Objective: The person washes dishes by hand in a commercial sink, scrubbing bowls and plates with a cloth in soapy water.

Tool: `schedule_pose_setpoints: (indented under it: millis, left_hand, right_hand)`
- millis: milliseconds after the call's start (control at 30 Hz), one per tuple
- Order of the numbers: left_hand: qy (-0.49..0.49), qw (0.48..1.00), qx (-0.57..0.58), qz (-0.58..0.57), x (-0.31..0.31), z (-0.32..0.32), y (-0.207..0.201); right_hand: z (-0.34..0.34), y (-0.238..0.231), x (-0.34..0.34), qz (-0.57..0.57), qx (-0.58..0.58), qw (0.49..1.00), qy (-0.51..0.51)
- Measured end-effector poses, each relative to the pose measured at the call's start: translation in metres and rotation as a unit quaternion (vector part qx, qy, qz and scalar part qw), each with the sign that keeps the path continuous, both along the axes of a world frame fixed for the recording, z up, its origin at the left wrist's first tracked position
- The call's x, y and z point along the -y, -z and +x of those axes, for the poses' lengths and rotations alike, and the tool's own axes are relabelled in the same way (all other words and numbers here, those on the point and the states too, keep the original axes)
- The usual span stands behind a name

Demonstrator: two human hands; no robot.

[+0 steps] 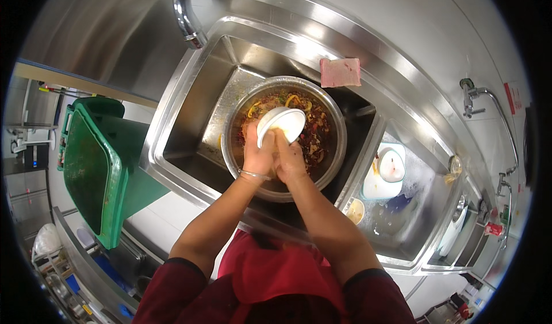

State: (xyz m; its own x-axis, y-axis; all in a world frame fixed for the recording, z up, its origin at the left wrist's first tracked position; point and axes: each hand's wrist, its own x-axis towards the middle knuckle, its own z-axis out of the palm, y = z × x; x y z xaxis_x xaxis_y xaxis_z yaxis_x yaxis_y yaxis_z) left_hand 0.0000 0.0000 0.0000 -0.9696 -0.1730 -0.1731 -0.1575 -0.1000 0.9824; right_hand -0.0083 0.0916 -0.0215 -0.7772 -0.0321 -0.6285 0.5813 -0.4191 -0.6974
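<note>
A small white bowl (292, 121) is tilted over a round metal basin (340, 120). My left hand (257, 156) grips the bowl from its left side, with a bangle on that wrist. My right hand (290, 162) is closed at the near rim, its fingers reaching onto the inner wall, where a yellowish patch shows. Some fingertips are hidden by the bowl. Below it, the basin holds dark, wet food scraps (319, 134) with reddish and yellow bits. The basin stands in the left compartment of a steel sink (210, 102).
A pink-edged sponge cloth (340, 73) lies on the sink's back ledge. In the right compartment, soapy water surrounds white dishes (384, 177) and a small yellowish bowl (356, 211). A faucet (192, 33) curves in at upper left. A green bin (95, 169) stands left of the sink.
</note>
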Motion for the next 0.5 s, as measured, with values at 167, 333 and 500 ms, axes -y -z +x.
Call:
schedule_pose_setpoints:
  millis: [167,333,500]
  left_hand:
    - [0.106,0.992,0.038,-0.057,0.013,-0.014,0.006]
    - [0.092,0.980,0.043,-0.171,0.017,-0.014,-0.019]
    - [0.022,0.971,-0.033,-0.234,0.003,-0.013,-0.028]
  right_hand:
    - [-0.046,-0.010,-0.071,0.235,-0.189,0.938,-0.169]
    - [-0.053,-0.056,-0.056,0.254,-0.216,0.916,-0.222]
    - [0.005,-0.026,-0.015,-0.087,0.062,0.994,0.008]
